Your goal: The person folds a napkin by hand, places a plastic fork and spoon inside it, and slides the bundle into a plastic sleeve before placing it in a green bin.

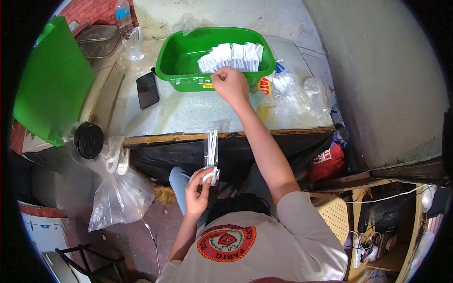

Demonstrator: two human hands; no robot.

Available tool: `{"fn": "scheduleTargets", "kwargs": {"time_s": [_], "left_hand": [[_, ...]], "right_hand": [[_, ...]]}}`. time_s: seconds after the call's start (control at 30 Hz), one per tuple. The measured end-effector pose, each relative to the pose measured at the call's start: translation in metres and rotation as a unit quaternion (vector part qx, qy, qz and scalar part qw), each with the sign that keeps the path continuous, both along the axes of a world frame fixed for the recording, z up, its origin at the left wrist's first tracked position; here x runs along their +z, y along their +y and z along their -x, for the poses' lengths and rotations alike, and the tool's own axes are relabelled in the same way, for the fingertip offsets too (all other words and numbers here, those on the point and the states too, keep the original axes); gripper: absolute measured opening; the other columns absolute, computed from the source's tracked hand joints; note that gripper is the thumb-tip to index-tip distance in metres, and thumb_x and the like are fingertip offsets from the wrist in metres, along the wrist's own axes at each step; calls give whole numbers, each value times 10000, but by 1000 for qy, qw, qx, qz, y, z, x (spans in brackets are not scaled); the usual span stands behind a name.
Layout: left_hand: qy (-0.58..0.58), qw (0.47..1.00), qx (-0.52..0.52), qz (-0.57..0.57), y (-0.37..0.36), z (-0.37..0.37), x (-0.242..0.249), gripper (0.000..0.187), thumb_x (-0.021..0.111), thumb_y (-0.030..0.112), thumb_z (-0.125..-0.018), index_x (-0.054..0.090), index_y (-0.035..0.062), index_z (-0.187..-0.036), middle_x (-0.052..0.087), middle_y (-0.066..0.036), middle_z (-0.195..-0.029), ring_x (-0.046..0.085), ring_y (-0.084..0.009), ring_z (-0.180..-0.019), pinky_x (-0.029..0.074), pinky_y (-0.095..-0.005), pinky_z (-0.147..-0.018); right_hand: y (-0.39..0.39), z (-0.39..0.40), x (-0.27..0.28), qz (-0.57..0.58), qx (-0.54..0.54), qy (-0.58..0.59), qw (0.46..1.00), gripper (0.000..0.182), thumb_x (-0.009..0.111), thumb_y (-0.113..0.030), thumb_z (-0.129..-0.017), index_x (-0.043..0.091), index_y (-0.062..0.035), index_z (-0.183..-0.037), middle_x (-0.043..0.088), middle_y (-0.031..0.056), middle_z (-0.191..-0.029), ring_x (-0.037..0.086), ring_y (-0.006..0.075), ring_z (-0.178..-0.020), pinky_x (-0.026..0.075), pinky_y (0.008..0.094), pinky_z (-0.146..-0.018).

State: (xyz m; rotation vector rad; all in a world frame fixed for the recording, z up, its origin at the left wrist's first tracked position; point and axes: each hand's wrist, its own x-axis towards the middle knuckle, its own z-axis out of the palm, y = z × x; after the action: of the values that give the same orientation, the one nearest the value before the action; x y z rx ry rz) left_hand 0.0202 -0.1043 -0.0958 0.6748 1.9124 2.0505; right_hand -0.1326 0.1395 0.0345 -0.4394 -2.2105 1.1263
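My left hand (198,192) is closed around the lower end of a clear plastic packet (212,147), held upright in front of the table edge. Thin white sticks show inside it, and a small white piece sits between my thumb and fingers. My right hand (230,85) reaches over the front rim of a green plastic basin (181,84), its fingers curled together. Whatever they may pinch is too small or hidden to make out. Just behind that hand, a row of white packets (231,55) stands in the right part of the basin.
A black phone (147,90) lies left of the basin. Clear plastic bags (302,99) are heaped at its right. Behind, at left, stands a water bottle (124,19). A green lid-like panel (54,80) leans at far left, above a hanging plastic bag (120,195).
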Motion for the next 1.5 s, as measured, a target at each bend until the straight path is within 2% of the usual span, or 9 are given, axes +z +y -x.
{"fn": "scheduleTargets", "kwargs": {"time_s": [0.1,0.2,0.37,0.7,0.97,1.0,1.13,1.43,1.5], "left_hand": [[4,1000,1,13,0,0,2,256,510,-22,-978,586,-47,-1221,549,-133,-1228,638,-244,-1087,500,-306,-942],[4,1000,5,20,1,1,-1,253,509,-24,-977,591,-46,-1216,551,-131,-1229,635,-236,-1087,500,-303,-942],[0,1000,20,-4,6,0,-3,259,562,17,-961,656,38,-1201,597,-109,-1216,619,-145,-1022,498,-237,-808],[5,1000,6,20,5,0,-2,256,529,-6,-973,616,-18,-1214,571,-118,-1250,632,-201,-1076,488,-281,-914],[-63,995,-39,-59,16,12,17,294,548,-56,-946,632,29,-1214,601,-91,-1235,605,-118,-1030,462,-211,-841],[-31,998,-49,-26,17,18,16,295,506,-30,-977,566,-11,-1265,630,-124,-1181,667,-213,-1035,508,-285,-889],[-54,991,-95,-80,40,38,49,302,487,-44,-978,548,-36,-1273,654,-128,-1140,671,-204,-1014,507,-285,-882],[-74,973,-196,-98,86,51,96,311,491,-38,-979,530,-40,-1287,631,-119,-1180,670,-221,-1024,495,-286,-902],[-76,970,-202,-114,93,49,95,299,532,-8,-979,551,-11,-1277,663,-66,-1073,647,-113,-961,495,-232,-841]], "right_hand": [[7,11,8,-194,-31,35,980,219,626,-222,-782,719,-34,-847,675,156,-707,668,304,-737,507,400,-683],[21,27,26,-141,24,-126,982,252,570,-205,-754,724,-30,-849,689,176,-821,659,353,-790,506,421,-719],[45,56,45,-14,121,-320,940,288,534,-212,-771,725,-58,-921,646,148,-913,611,275,-716,503,365,-675],[59,75,66,117,161,-367,909,291,426,-243,-877,571,0,-946,676,131,-869,611,184,-676,535,333,-617],[53,13,95,-35,363,-271,891,209,442,-239,-961,539,-53,-967,627,57,-778,550,150,-629,461,288,-593],[49,-5,102,-73,398,-246,881,186,445,-235,-969,522,-67,-948,599,39,-749,526,147,-624,442,291,-597],[45,-57,105,-186,473,-159,846,125,479,-185,-967,486,-67,-926,545,37,-705,476,161,-614,405,308,-604],[45,-145,110,-278,472,-181,817,51,551,-117,-924,541,-67,-932,548,124,-730,569,315,-673,419,392,-604],[44,-157,111,-305,462,-159,817,52,575,-110,-903,573,-75,-942,566,124,-753,580,328,-699,427,403,-603]]}}
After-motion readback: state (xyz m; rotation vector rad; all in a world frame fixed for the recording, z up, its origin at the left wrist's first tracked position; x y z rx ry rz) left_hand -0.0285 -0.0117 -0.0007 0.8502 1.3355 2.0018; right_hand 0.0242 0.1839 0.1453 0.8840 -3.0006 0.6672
